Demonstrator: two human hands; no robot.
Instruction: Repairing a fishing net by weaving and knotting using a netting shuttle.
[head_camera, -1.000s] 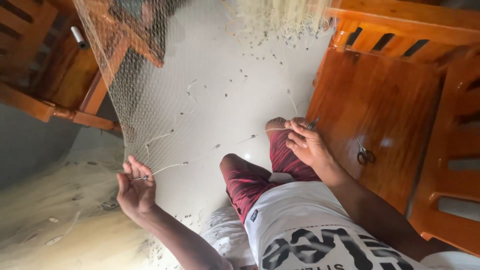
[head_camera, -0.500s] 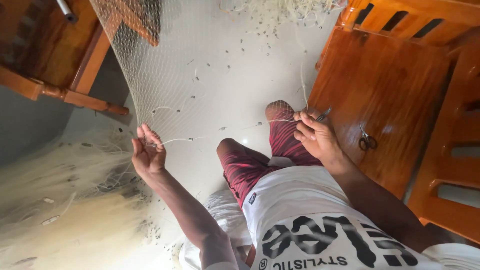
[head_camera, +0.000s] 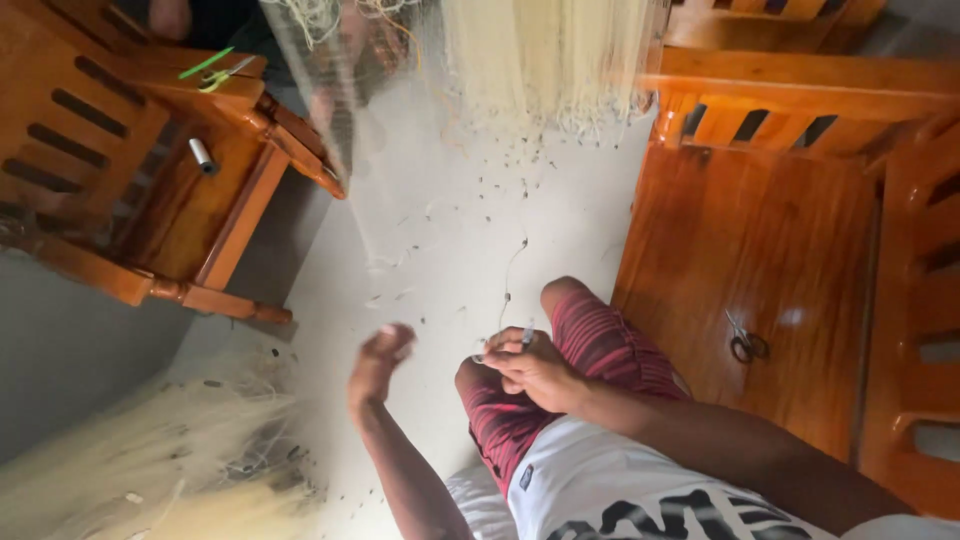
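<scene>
While the fine pale fishing net (head_camera: 390, 150) is hanging in front of the seated person and draping down to a loose heap (head_camera: 170, 470) on the floor at the lower left, it is reading as very light, limp and easily snagged, so it is probably best taken by pinching a single strand or mesh edge rather than by gathering a bunch. A thin line (head_camera: 512, 270) is running from the mesh down to the right hand (head_camera: 535, 365), whose fingers are closed on a small pale tool, seemingly a netting needle (head_camera: 526, 336), resting on the knee in red shorts (head_camera: 600, 350). The left hand (head_camera: 377, 362) is hovering beside it, blurred, its fingers loosely curled and holding nothing visible. Wooden benches are flanking the person: scissors (head_camera: 745, 345) are lying on the right bench (head_camera: 760, 260), a small spool (head_camera: 203, 155) on the left bench (head_camera: 180, 215)
</scene>
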